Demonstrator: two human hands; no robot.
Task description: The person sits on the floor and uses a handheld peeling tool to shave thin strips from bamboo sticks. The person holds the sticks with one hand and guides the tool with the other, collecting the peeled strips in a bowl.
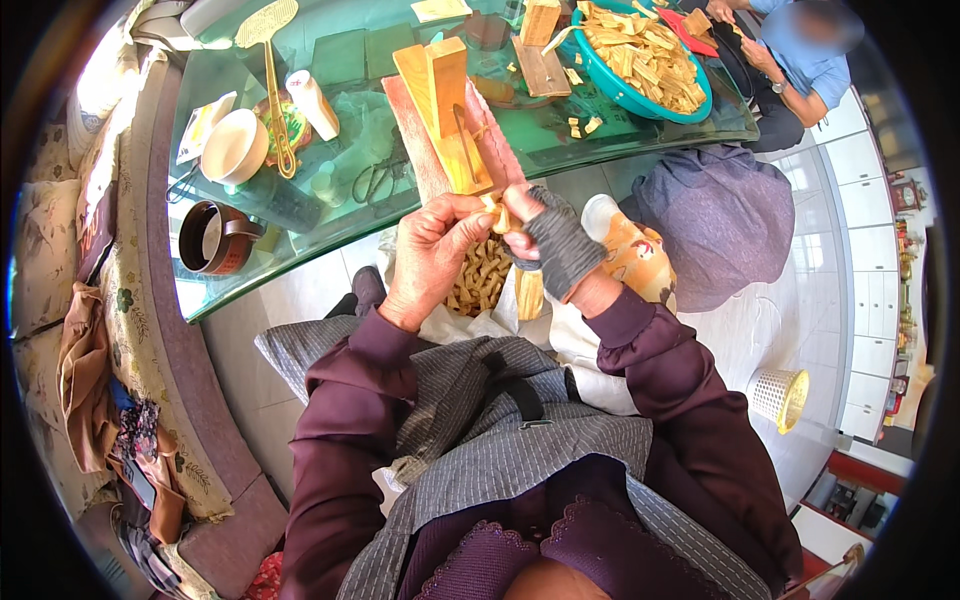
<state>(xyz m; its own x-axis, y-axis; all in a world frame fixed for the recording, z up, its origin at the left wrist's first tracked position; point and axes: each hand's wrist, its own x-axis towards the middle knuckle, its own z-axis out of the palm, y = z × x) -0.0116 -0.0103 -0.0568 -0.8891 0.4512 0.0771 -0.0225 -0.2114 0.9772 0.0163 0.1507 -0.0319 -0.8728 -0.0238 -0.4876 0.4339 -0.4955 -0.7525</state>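
My left hand [435, 255] and my right hand [548, 240], in a dark grey fingerless wrap, meet just below a wooden block fixture [455, 150] with a metal piece along it. Their fingers are closed on a small pale yellow strip [498, 212]. The fixture rests on a pink cloth [420, 140] on the glass table's edge. Beneath my hands, many short yellow pieces [470, 280] lie in a container, partly hidden by my hands, beside a pale bundle of strips [528, 295].
A teal basin [580, 55] of dry strips, a white bowl [235, 145], a dark mug [205, 238] and a skimmer [262, 25] sit on the glass table [255, 280]. A co-worker [800, 80] works at right, above a covered mound [715, 225]. A sofa [60, 250] lines the left.
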